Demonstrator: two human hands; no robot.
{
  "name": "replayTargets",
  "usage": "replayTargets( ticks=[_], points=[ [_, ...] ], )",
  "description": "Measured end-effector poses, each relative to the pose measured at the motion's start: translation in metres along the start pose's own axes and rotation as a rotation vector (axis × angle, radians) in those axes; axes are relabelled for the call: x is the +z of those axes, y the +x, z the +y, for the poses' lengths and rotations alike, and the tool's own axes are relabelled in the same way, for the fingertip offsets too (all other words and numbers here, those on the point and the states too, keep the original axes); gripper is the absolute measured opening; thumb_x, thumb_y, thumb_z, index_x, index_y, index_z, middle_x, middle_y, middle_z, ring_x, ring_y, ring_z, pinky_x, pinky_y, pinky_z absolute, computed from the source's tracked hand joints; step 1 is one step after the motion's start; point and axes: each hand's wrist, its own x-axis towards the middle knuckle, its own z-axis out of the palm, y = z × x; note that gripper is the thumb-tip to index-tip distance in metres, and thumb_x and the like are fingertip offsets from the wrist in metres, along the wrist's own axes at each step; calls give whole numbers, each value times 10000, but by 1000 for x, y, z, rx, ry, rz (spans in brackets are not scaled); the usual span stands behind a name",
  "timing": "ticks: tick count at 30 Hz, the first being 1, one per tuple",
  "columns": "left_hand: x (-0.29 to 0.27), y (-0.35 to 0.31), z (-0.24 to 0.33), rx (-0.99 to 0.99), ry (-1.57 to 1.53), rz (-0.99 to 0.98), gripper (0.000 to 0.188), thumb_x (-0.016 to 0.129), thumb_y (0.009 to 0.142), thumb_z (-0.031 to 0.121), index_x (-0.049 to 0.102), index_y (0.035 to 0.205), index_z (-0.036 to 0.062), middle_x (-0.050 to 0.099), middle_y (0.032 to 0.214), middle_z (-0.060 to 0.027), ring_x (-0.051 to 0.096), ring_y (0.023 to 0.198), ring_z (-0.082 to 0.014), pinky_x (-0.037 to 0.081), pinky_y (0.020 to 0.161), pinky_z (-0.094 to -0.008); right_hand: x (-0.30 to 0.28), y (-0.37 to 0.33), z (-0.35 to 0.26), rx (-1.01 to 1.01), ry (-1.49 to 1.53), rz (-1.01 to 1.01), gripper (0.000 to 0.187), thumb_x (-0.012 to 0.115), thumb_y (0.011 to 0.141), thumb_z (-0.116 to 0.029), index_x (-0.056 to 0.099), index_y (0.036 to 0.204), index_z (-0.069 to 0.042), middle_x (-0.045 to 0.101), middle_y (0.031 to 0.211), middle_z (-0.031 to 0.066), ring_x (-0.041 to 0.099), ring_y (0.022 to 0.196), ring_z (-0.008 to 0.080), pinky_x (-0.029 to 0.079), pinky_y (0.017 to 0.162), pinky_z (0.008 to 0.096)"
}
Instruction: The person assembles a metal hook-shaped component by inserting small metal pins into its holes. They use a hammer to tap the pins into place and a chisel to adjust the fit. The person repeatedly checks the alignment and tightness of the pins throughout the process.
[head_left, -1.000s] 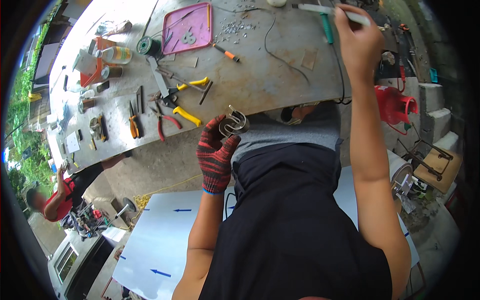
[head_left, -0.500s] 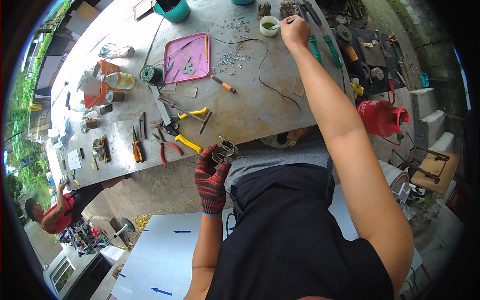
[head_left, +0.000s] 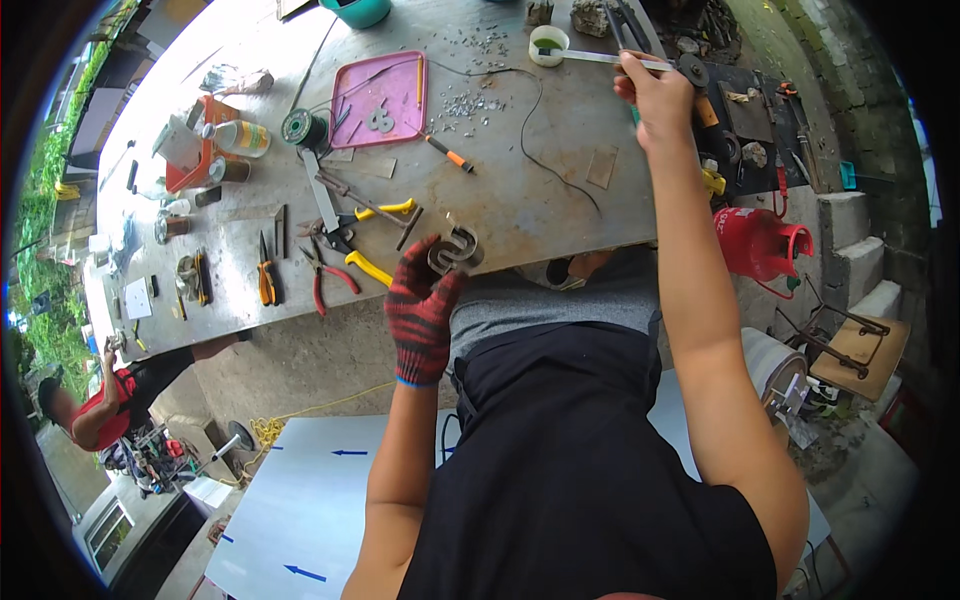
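Note:
My left hand point(head_left: 420, 315), in a red and black striped knit glove, is closed around a curved, shiny metal piece point(head_left: 466, 258) bent into an S-like loop. It holds the piece just past the table's near edge, in front of my waist. At the far right of the table, my bare right hand point(head_left: 660, 100) grips the end of a slim, white-handled brush point(head_left: 597, 57). The brush's dark tip is in a small white cup point(head_left: 552, 63) of green liquid. Long tools with green grips are partly hidden behind my right hand.
A pink tray point(head_left: 375, 140) holds metal washers; small metal bits lie beside it. Yellow-handled snips point(head_left: 345, 240), red pliers point(head_left: 330, 280) and orange pliers point(head_left: 268, 275) lie near the front edge. A red gas cylinder point(head_left: 755, 240) stands at right. Another person point(head_left: 95, 410) is at far left.
My right hand has moved right and slightly down from beside the cup, so more of the brush handle shows. My left hand has risen a little with the metal piece.

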Motion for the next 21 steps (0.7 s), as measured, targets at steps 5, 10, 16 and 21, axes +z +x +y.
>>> replayTargets(
  ticks=[5,10,16,21],
  points=[
    [15,17,-2,57,11,-36,573,802,866,18,578,1393,-2,669,1269,-86,631,1160,-171,540,976,-325,-15,-104,-54,-100,-125,-189,152,743,947,-121,753,1022,10,739,857,52,668,707,93,557,651,239],
    [20,6,8,74,-13,-62,587,801,862,7,573,1403,-3,669,1272,-90,631,1162,-172,541,979,-328,-10,-193,-100,-73,-337,-329,116,696,963,-15,726,1064,33,707,894,38,652,773,91,517,727,227],
    [18,-10,8,57,9,-51,596,804,869,18,566,1415,7,668,1274,-94,629,1175,-175,526,1002,-326,-8,-218,-98,-506,-505,-413,152,756,843,49,728,978,-16,722,876,80,708,748,166,543,651,285],
    [19,-17,8,72,37,-47,589,806,871,18,567,1409,7,669,1279,-88,629,1187,-180,514,1018,-324,-3,-223,-101,-698,-564,-503,226,732,818,143,713,1009,24,698,894,107,679,774,161,550,674,287]
  ],
)
